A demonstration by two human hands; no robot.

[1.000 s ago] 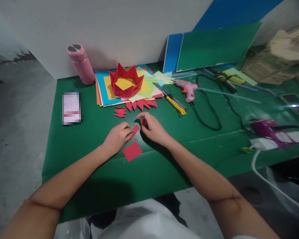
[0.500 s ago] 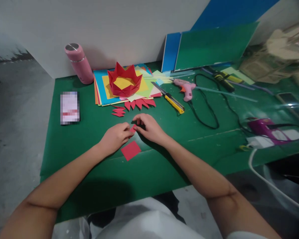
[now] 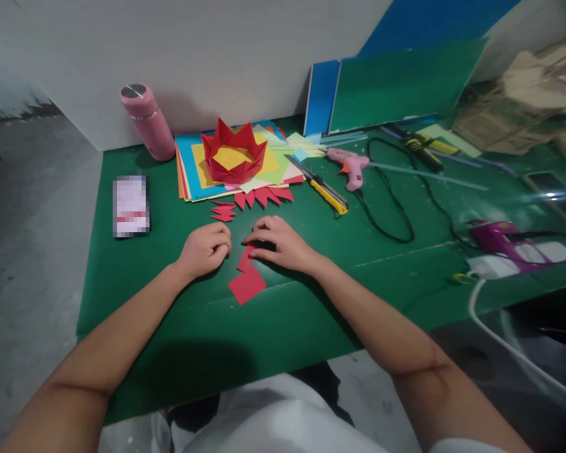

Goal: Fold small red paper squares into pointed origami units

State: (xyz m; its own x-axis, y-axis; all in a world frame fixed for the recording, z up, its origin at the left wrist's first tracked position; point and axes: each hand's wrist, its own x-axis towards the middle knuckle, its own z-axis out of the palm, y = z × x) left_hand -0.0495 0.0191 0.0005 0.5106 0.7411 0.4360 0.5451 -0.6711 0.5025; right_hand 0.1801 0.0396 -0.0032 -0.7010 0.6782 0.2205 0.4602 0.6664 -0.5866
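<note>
A small folded strip of red paper (image 3: 244,259) lies at a slant on the green table. Its upper end is between the thumb and fingers of my right hand (image 3: 283,245), which partly cover it. Just below, touching or nearly touching its lower end, is a flat red paper square (image 3: 248,285). To the left of the strip rests my left hand (image 3: 205,250), fingers curled in and apart from the paper, with nothing visible in them. Beyond the hands are several pointed red folded pieces (image 3: 222,212) and a red spiky paper ring (image 3: 234,167).
The ring sits on stacked coloured paper (image 3: 187,167). A pink bottle (image 3: 153,129) stands behind a blurred-out packet (image 3: 131,206). Right of the stack lie a yellow utility knife (image 3: 327,195) and a pink glue gun (image 3: 351,165) with its cord. A purple device (image 3: 497,239) is farther right.
My left hand has let go of the folded red strip and drawn back left. My right hand stays at the strip, more of which now shows, its lower end by the square.
</note>
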